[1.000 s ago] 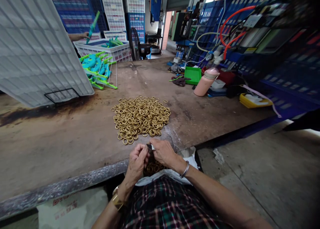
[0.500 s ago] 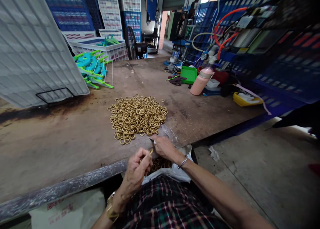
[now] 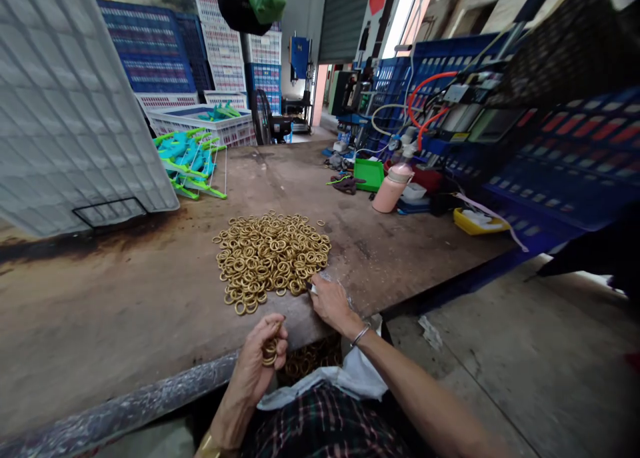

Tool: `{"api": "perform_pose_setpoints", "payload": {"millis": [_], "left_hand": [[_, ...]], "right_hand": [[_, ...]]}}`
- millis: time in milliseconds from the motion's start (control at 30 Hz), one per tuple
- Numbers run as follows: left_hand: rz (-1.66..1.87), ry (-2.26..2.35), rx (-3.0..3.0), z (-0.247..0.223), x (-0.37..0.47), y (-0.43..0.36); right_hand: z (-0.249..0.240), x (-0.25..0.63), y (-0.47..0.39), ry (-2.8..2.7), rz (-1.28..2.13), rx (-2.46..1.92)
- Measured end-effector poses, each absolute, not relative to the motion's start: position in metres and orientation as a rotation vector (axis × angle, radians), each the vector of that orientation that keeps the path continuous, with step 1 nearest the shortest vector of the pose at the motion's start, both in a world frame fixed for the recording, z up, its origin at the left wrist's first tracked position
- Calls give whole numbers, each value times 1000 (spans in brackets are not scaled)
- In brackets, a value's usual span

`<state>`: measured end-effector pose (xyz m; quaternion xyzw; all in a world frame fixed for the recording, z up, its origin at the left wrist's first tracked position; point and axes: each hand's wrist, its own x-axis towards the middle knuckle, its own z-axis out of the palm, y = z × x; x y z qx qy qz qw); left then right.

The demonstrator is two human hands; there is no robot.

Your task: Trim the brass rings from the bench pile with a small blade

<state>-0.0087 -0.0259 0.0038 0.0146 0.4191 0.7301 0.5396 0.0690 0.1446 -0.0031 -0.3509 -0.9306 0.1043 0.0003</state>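
Observation:
A heap of gold-coloured rings [image 3: 273,251] lies on the worn tabletop. Several rings [image 3: 270,353] sit in the curled fingers of my left hand [image 3: 260,358], just in front of the heap at the table edge. My right hand [image 3: 333,303] is closed at the heap's near right side, pinching a small pointed tool [image 3: 311,287] with a dark tip; most of it is hidden by the fingers. Below the edge, a white sack [image 3: 345,376] lies open at my lap, with more rings [image 3: 310,361] inside, dark in the shade.
A white plastic crate [image 3: 85,111] stands on edge at the left, beside green and turquoise plastic pieces [image 3: 187,161]. On the right are a pink bottle [image 3: 391,190], a green tray [image 3: 369,175] and a yellow dish [image 3: 477,223]. Stacked crates [image 3: 265,85] and a fan [image 3: 265,118] stand behind.
My left hand has moved left, away from the right hand, and now shows several rings in its palm. My right hand keeps its grip beside the heap. The view has tilted upward.

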Motion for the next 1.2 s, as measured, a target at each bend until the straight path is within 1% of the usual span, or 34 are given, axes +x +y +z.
{"api": "perform_pose_setpoints", "payload": {"millis": [133, 267, 333, 500, 700, 767, 800, 867, 1000, 1067, 1200], "left_hand": [[1780, 916, -63, 1, -12, -23], [1813, 1033, 12, 0, -10, -17], [1832, 1199, 119, 0, -9, -14], [1803, 1686, 456, 5, -9, -13], [1690, 1793, 790, 8, -14, -16], [1665, 1783, 797, 6, -14, -17], [1657, 1776, 782, 6, -14, -17], [1644, 1755, 740, 6, -12, -16], [1641, 1702, 636, 7, -10, -16], [1640, 1669, 570, 7, -10, -16], [1582, 1594, 469, 7, -11, -17]], "right_hand": [[-1, 74, 147, -2815, 403, -1010], [6, 75, 140, -2703, 585, -861], [10, 73, 134, -2649, 782, -826], [16, 66, 120, -2410, 1410, -805], [24, 66, 109, -2051, 2124, -923], [28, 67, 107, -1961, 2273, -947], [29, 67, 107, -1951, 2289, -951], [30, 68, 106, -2021, 2200, -929], [29, 67, 103, -2302, 1770, -775], [30, 66, 101, -2383, 1617, -721], [31, 65, 99, -2427, 1536, -716]]}}
